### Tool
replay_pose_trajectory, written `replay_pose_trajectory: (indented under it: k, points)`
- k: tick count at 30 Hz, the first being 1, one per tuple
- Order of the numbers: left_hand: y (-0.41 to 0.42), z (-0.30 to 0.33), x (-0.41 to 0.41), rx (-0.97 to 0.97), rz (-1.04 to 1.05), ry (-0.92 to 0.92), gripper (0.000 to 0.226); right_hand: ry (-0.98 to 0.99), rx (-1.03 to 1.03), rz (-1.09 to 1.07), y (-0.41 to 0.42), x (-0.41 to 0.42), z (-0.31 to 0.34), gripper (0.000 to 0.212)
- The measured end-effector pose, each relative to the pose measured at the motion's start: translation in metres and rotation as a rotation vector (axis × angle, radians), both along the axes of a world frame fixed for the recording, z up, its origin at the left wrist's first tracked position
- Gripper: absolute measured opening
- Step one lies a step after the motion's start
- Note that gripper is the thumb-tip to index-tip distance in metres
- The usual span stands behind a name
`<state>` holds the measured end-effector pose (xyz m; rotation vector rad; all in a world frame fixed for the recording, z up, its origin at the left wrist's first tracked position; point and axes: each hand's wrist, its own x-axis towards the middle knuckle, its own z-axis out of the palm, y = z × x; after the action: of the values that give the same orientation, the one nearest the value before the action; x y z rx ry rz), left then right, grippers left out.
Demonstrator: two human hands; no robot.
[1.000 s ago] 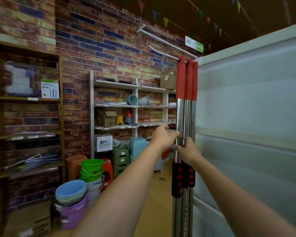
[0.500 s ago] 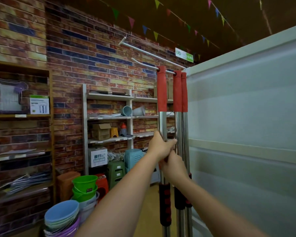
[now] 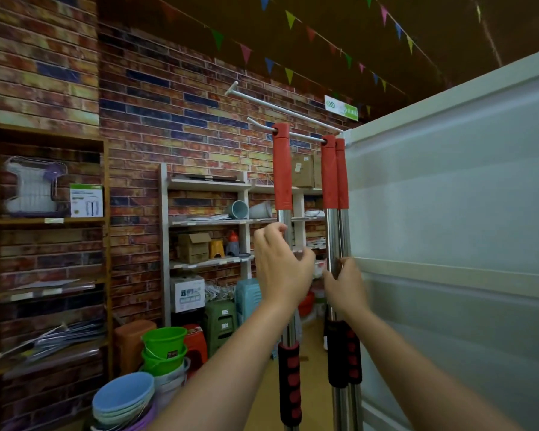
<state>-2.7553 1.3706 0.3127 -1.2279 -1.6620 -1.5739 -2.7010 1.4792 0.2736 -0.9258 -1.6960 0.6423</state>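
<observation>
Left hand (image 3: 282,272) curls loosely round the left pole (image 3: 282,172), grip unclear; right hand (image 3: 344,286) grips the 2 right poles (image 3: 335,175). All 3 hang from a rail (image 3: 305,139) beside the white panel (image 3: 448,213)

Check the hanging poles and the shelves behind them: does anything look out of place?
Yes. One red-topped pole hangs alone near the tip of the hook, apart from the other two poles. On the white shelf, two grey pots lie on their sides.
</observation>
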Motion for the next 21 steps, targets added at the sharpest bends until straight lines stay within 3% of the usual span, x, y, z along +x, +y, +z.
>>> replay_pose_trajectory:
  k: [2, 5, 10, 14, 17, 21]
  points:
    - [0.002, 0.001, 0.009, -0.073, -0.061, 0.078, 0.036, 0.010, -0.033, 0.038, 0.004, -0.005, 0.002, 0.033]
    - [0.014, 0.007, 0.022, -0.284, -0.298, -0.114, 0.039, -0.121, 0.020, 0.004, 0.018, -0.009, 0.005, 0.021]
    - [0.039, 0.012, 0.027, -0.543, -0.256, -0.206, 0.057, -0.364, 0.158, 0.003, 0.012, -0.005, 0.015, 0.015]
    - [0.044, 0.016, 0.022, -0.557, -0.204, -0.176, 0.069, -0.394, 0.237, 0.047, 0.011, -0.006, 0.013, 0.005]
    - [0.046, 0.015, 0.020, -0.547, -0.197, -0.162, 0.073, -0.384, 0.245, 0.080, 0.004, -0.003, 0.012, 0.014]
    - [0.045, 0.012, 0.020, -0.512, -0.191, -0.168, 0.080, -0.244, 0.182, 0.207, -0.005, -0.002, 0.009, 0.011]
